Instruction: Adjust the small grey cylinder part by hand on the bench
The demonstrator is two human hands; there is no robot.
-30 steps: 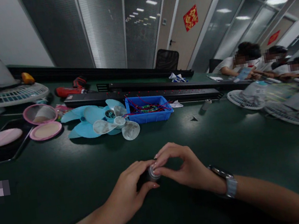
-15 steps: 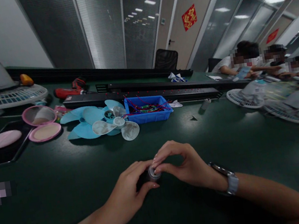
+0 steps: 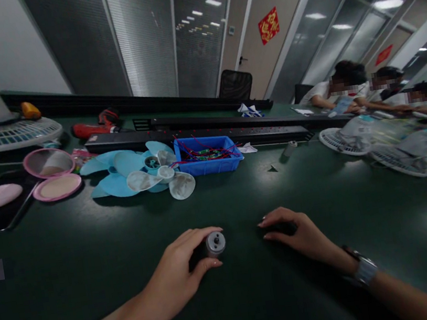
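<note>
The left hand (image 3: 182, 273) holds a small cylindrical motor (image 3: 215, 244) at the near centre of the dark green bench (image 3: 91, 251). Its fingers are closed around the dark body of the motor: the thumb lies under it, the index finger over it, and the metal end cap with its central shaft hole faces the camera. The motor sits low over the bench; whether it touches the surface cannot be told.

The right hand (image 3: 295, 233) lies at 3 o'clock of the motor, apart from it. Its fingers are curled loosely with the tips down on the bench. Whether they enclose a small part cannot be told. A watch (image 3: 362, 269) sits on that wrist.

Handling judgement: the motor appears rigid, metal-cased and dense for its size, with a smooth round wall that may roll or slip. Take hold across the cylindrical body between thumb and index finger, as shown. Keep pressure off the end cap and any terminals, which are likely the delicate points.

At 11 o'clock of the motor, well apart, lie pale blue fan blades (image 3: 120, 173) with a clear fan blade (image 3: 163, 180) on top. A blue bin (image 3: 208, 166) of red wires stands just beside them, at 12 o'clock of the motor.
</note>
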